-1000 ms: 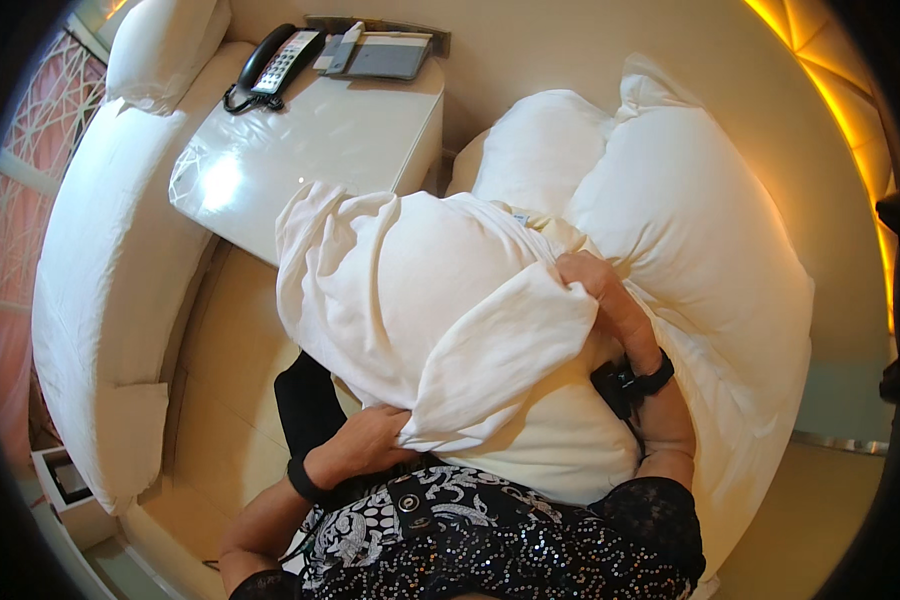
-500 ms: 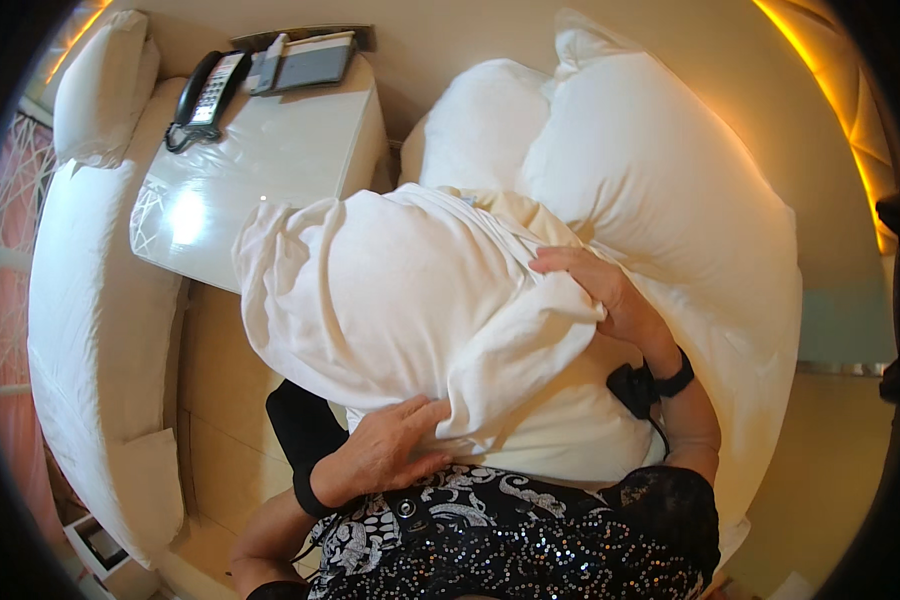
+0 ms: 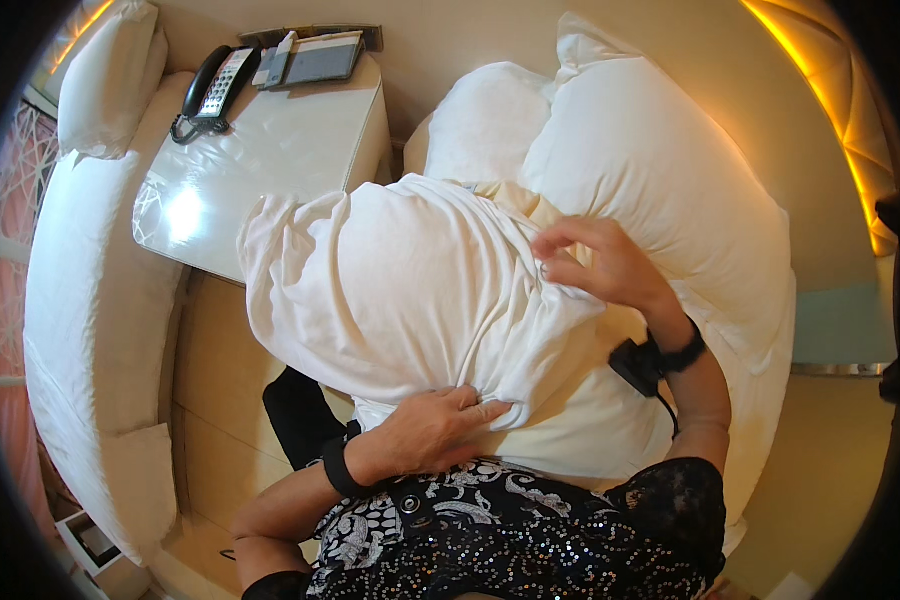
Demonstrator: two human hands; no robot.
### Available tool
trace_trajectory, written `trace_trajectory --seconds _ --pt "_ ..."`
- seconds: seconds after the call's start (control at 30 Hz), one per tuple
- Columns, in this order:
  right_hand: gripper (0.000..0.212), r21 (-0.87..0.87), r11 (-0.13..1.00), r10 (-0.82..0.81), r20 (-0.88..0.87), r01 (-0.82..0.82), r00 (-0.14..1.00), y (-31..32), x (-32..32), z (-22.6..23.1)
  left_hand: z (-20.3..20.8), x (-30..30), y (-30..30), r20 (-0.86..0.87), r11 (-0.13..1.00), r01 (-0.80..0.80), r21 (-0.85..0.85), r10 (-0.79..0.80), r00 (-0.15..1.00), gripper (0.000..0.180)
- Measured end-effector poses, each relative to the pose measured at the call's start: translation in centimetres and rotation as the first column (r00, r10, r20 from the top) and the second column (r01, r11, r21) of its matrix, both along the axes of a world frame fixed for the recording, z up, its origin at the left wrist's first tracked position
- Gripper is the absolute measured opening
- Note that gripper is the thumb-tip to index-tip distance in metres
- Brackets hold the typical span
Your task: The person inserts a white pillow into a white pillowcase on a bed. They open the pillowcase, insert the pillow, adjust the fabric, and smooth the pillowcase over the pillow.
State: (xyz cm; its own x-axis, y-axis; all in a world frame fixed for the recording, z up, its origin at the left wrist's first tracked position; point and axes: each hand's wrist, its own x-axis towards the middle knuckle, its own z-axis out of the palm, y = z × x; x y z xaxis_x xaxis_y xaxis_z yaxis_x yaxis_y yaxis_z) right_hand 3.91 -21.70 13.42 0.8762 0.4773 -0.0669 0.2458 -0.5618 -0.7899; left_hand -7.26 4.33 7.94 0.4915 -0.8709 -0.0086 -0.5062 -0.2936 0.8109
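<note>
A plump pillow (image 3: pixel 570 435) in cream cloth lies in front of my body, its near end bare. A white pillowcase (image 3: pixel 410 280) covers the rest, its open edge bunched in folds toward the right. My left hand (image 3: pixel 435 432) grips that edge at the near side, some fingertips hidden in the cloth. Above the folds at the right is my right hand (image 3: pixel 610 262), thumb and fingers apart, fingertips close to the edge; whether they touch it is hard to tell. Each wrist wears a black band.
Behind the pillow, white pillows (image 3: pixel 660 150) stand against the headboard wall. A glossy bedside table (image 3: pixel 270 170) at the far left bears a black telephone (image 3: pixel 215 88) and a grey folder (image 3: pixel 322 60). Further left is another white bed (image 3: pixel 80 330) with a pillow (image 3: pixel 110 85).
My left hand has slid right along the pillowcase edge. My right hand has lifted and its fingers have come apart; the flap of cloth beneath it now lies flatter.
</note>
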Motion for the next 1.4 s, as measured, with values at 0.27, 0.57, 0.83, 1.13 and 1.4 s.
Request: trace_trajectory --seconds 0.27,0.57,0.83,1.13,1.4 --pt "0.028 -0.274 0.954 -0.057 0.239 0.123 0.969 2.9 6.3 -8.3 -0.6 -0.7 2.2 -0.155 0.992 -0.099 -0.084 0.085 0.984 0.052" --pt "0.041 -0.132 0.941 -0.338 -0.361 0.311 0.869 -10.9 3.3 -14.1 -3.1 -2.1 7.7 -0.776 0.743 -0.651 0.156 0.500 0.385 0.031" --pt "0.045 0.110 0.949 -0.207 -0.491 0.296 0.846 -6.7 0.1 -12.8 -2.7 -0.6 5.7 -0.774 0.701 -0.641 0.313 0.580 0.255 0.055" --pt "0.027 0.414 0.670 -0.480 -0.392 0.616 0.785 -11.9 -3.7 -5.3 -2.0 3.4 -0.5 -0.781 0.838 -0.544 -0.049 0.307 0.544 0.055" --pt "0.027 0.388 0.679 -0.717 0.169 0.623 0.676 -10.7 -6.8 11.8 -1.5 11.1 -10.8 -0.770 0.805 -0.294 -0.515 -0.283 0.572 0.048"
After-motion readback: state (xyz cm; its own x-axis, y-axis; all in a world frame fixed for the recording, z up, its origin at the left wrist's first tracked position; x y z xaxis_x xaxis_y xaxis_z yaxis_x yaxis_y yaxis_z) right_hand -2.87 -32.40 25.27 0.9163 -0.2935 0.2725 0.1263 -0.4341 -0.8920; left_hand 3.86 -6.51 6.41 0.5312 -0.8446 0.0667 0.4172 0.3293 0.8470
